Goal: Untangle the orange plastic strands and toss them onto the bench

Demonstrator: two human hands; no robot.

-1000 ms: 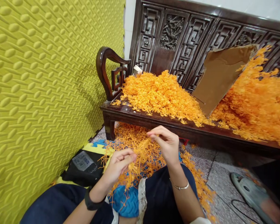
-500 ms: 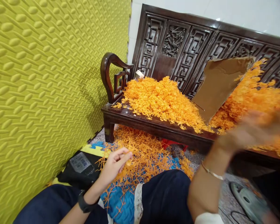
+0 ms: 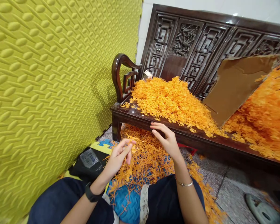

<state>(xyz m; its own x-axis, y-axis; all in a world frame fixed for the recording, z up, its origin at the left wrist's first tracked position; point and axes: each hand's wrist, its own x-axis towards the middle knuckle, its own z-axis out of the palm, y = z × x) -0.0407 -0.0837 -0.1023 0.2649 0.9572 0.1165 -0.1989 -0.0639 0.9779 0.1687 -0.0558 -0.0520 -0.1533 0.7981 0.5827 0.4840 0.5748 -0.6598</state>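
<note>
My left hand, with a black band on its wrist, pinches a small orange plastic piece between thumb and fingertips. Thin orange strands stick up around these fingers. My right hand, wearing a bangle, is held in front of the bench edge with its fingers apart and nothing visible in them. Beneath both hands lies a tangled heap of thin orange plastic strands. On the bench behind them spreads a pile of small, flower-like orange pieces.
The dark carved wooden bench also bears a cardboard sheet and a second orange pile at the right. A textured yellow wall rises on the left. A black bag-like item lies beside it; a grey-green slipper is at lower right.
My right hand has come back leftward from beside the right-hand orange pile to near my left hand. My left hand keeps its pinch. The view has turned slightly left.
</note>
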